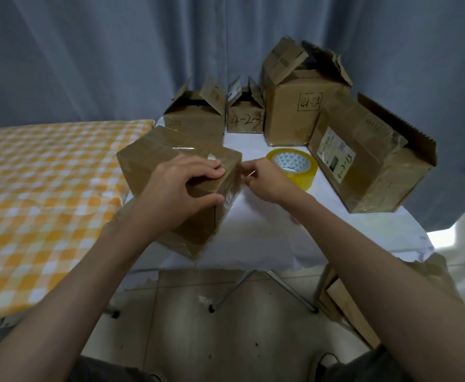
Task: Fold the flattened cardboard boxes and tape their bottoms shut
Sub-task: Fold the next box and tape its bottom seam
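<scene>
Cardboard box [170,172] gripped by left hand [181,186].

Grey-blue curtain [101,51] spans whole back, hanging in vertical folds. Small folding table with white cloth [267,232] at centre, crossed metal legs [264,290] visible beneath. Second table just beside it on left, covered by orange-and-white checked cloth [38,194]. Floor of pale tiles [198,334], scuffed and spotted, small crumpled scrap near table leg. Bright daylight patch at right edge [460,238]; rest dim, even light.
</scene>
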Available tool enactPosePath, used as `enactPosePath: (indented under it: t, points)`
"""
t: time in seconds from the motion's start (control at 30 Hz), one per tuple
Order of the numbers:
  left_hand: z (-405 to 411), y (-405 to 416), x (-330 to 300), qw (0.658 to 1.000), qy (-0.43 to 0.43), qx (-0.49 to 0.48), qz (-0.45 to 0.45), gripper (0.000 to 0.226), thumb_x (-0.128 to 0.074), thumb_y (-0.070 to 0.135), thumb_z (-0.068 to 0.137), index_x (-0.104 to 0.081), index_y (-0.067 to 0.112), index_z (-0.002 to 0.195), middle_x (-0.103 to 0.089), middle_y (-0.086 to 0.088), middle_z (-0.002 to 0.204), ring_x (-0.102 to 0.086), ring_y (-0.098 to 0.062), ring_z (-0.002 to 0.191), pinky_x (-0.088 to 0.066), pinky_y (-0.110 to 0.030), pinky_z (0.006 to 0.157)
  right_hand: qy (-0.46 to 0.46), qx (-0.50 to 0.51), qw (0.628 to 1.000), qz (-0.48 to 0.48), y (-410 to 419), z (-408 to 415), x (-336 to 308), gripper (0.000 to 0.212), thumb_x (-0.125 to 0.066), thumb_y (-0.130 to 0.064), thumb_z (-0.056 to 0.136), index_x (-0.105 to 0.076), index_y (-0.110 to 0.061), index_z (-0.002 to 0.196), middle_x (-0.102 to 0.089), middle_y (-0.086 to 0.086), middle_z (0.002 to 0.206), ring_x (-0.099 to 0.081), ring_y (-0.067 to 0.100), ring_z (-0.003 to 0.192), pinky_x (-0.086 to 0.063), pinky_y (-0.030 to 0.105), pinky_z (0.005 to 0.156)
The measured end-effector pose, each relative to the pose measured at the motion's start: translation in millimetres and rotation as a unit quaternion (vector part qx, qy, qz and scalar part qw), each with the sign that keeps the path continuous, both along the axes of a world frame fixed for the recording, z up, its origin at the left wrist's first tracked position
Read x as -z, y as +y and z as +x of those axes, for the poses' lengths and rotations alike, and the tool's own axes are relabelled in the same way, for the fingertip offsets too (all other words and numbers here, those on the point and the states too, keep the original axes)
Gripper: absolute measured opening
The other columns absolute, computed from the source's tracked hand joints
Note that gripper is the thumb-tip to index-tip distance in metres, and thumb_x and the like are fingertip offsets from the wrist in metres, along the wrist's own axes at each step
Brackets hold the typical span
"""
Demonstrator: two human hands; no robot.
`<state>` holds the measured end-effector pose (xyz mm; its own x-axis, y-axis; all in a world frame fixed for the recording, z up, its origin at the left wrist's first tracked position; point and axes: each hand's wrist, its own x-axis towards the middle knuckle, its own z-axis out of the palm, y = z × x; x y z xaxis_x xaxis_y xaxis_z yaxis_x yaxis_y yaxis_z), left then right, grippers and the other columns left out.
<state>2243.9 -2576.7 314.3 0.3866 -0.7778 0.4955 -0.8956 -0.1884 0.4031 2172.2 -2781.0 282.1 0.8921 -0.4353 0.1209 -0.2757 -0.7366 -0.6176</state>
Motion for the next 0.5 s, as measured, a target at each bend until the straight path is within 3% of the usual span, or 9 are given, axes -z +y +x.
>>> enactPosePath:
  t: [0.1, 0.2, 0.3, 0.37, 0.43, 0.5]
  points:
    - [0.2, 0.5, -0.2, 1.0, 0.001, 0.0, -0.003, 0.052, -0.08, 0.043, 0.069, -0.072, 0.023, 0.117, -0.067, 0.01, 0.125, -0.059, -0.009, 0.116, -0.048, -0.048, 0.102, -0.052, 0.064, 0.994, 0.077, -5.3, -3.1, -9.5, 0.047, -0.043, 0.008, 0.092, -0.063, -0.01, 0.13, -0.069, 0.005, 0.11, -0.063, 0.019, 0.106, -0.049, 0.028, 0.094]
    - [3.5, 1.2, 0.8, 1.0, -0.006, -0.003, -0.001, 0.053, -0.079, 0.045, 0.07, -0.072, 0.024, 0.118, -0.066, 0.011, 0.125, -0.059, -0.008, 0.115, -0.048, -0.047, 0.101, -0.143, 0.028, 0.967, 0.209, 0.0, -7.4, -18.9, 0.037, -0.048, 0.012, 0.091, -0.071, -0.008, 0.113, -0.072, 0.003, 0.095, -0.068, 0.016, 0.094, -0.055, 0.025, 0.086]
    - [-1.2, -1.9, 9.1, 0.999, -0.027, -0.016, -0.018, 0.043, -0.076, 0.04, 0.075, -0.072, 0.021, 0.114, -0.068, 0.009, 0.121, -0.059, -0.008, 0.112, -0.048, -0.037, 0.1, -0.127, -0.019, 0.958, 0.257, -3.1, -14.2, -24.8, 0.019, -0.06, -0.009, 0.095, -0.075, -0.014, 0.106, -0.075, 0.002, 0.1, -0.07, 0.013, 0.099, -0.057, 0.027, 0.089]
    - [-8.0, -7.2, 15.4, 0.997, -0.06, -0.041, -0.036, 0.033, -0.075, 0.033, 0.078, -0.07, 0.017, 0.106, -0.069, 0.007, 0.114, -0.058, -0.011, 0.104, -0.046, -0.025, 0.091, -0.119, -0.056, 0.952, 0.277, -10.4, -21.0, -23.6, 0.02, -0.072, -0.02, 0.09, -0.075, -0.015, 0.108, -0.076, -0.001, 0.104, -0.07, 0.01, 0.1, -0.056, 0.027, 0.092]
    - [-14.7, -12.7, 19.3, 0.993, -0.087, -0.06, -0.049, 0.027, -0.076, 0.031, 0.078, -0.067, 0.017, 0.099, -0.067, 0.006, 0.106, -0.057, -0.013, 0.097, -0.044, -0.023, 0.08, -0.136, -0.055, 0.95, 0.276, -12.8, -24.0, -18.4, 0.035, -0.081, -0.017, 0.08, -0.072, -0.01, 0.113, -0.076, 0.003, 0.101, -0.072, 0.011, 0.095, -0.056, 0.025, 0.089]
    - [-18.5, -17.2, 23.5, 0.989, -0.106, -0.079, -0.061, 0.021, -0.076, 0.029, 0.08, -0.064, 0.017, 0.094, -0.066, 0.005, 0.1, -0.054, -0.014, 0.091, -0.041, -0.023, 0.072, -0.175, -0.033, 0.951, 0.252, -7.5, -20.6, -13.0, 0.038, -0.083, -0.009, 0.075, -0.07, -0.003, 0.109, -0.076, 0.008, 0.091, -0.072, 0.009, 0.084, -0.057, 0.023, 0.079]
